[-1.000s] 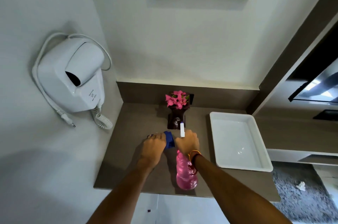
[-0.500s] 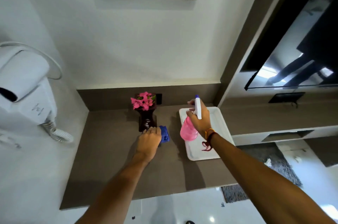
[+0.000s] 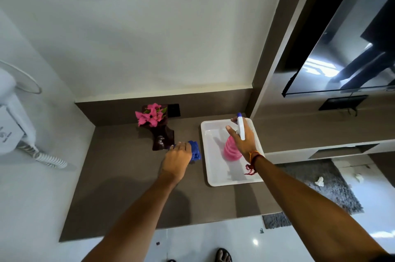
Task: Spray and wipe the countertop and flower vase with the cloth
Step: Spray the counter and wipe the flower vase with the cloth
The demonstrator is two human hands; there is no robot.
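Head view: the left hand [image 3: 177, 160] presses down on a bunched blue cloth [image 3: 195, 151] on the brown countertop [image 3: 119, 186]. To its right, the right hand [image 3: 242, 139] is closed round a pink spray bottle [image 3: 230, 150] with a white nozzle, over the white tray [image 3: 222, 176]. Just beyond the left hand's fingers stands the dark flower vase [image 3: 161, 139] with pink blooms.
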